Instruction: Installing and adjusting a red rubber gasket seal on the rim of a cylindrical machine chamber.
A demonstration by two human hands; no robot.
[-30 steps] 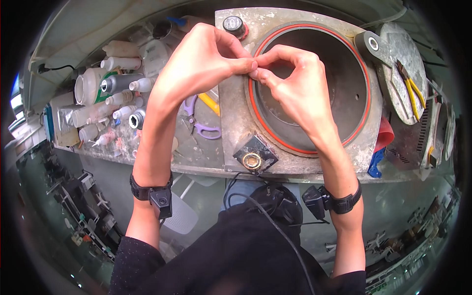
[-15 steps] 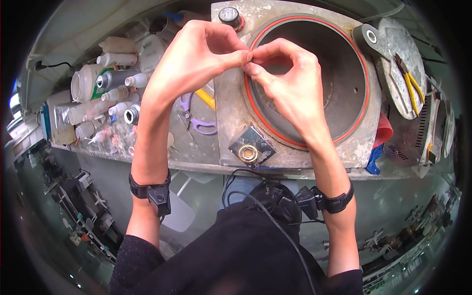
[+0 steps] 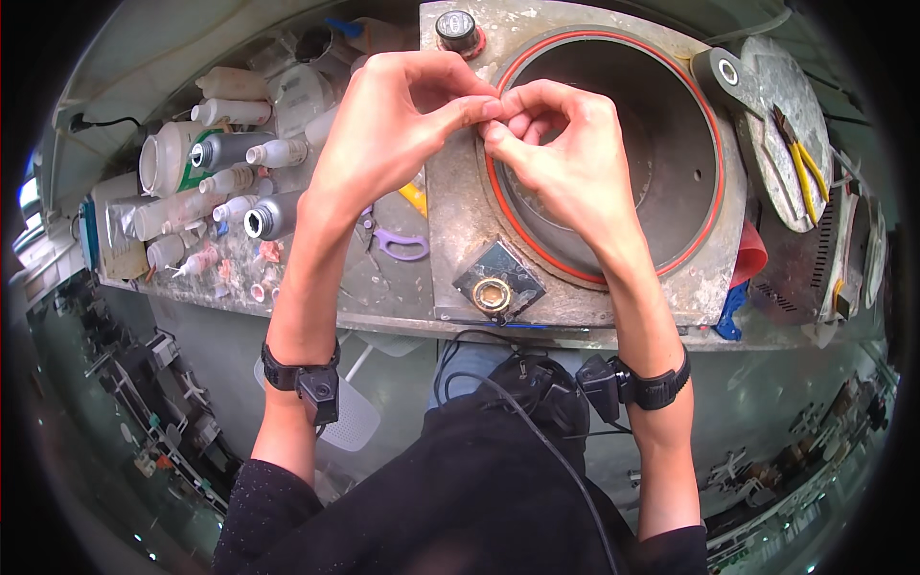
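Above the left rim of a deep round metal chamber [image 3: 671, 182], my two hands meet at the fingertips. My left hand [image 3: 412, 115] pinches thumb against forefinger. My right hand [image 3: 565, 144] is closed too, its thumb and fingertips pressed up to the left ones. Whatever they hold between them is too small or too hidden to make out. An orange-red sealing ring [image 3: 721, 153] runs round the chamber's mouth. Just beyond my fingers stands a black knob [image 3: 458, 31] with a red base.
Several plastic bottles [image 3: 230, 113] crowd the bench at left. Purple-handled scissors [image 3: 401, 244] lie beside my left forearm. A black square plate with a brass fitting [image 3: 492, 295] sits at the front. Yellow-handled pliers [image 3: 803, 172] rest on a round lid [image 3: 767, 72] at right.
My left hand and forearm have shifted slightly right. My right fingers have curled in more, and the fingertips still meet. The bench has slid slightly right in view.
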